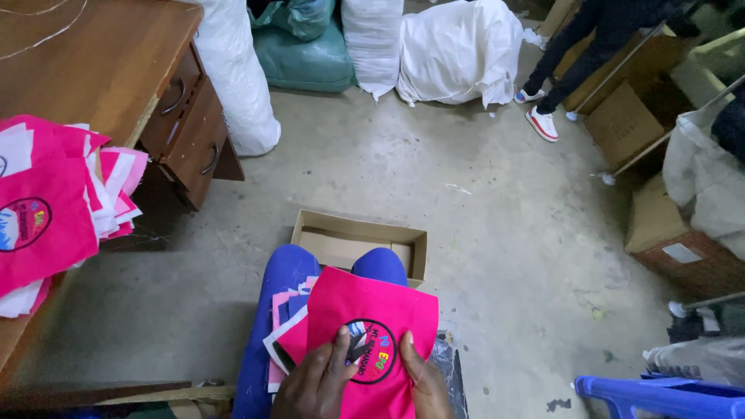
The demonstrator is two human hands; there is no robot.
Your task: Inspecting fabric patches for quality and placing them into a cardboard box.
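Observation:
A bright pink fabric piece (371, 310) with a round printed emblem lies on my lap, over my blue trousers (283, 271). My left hand (314, 380) rests flat on its lower left part, fingers spread beside the emblem. At the emblem's right edge my right hand (423, 376) presses down on the cloth. Under the top piece, more pink and white pieces (279, 334) stick out to the left.
A pile of similar pink pieces (54, 202) sits on the wooden desk (116, 62) at left. An open cardboard box (361, 237) stands on the floor by my knees. White sacks (458, 50) at the back, a person's legs (559, 70) far right, cardboard boxes (660, 225) right.

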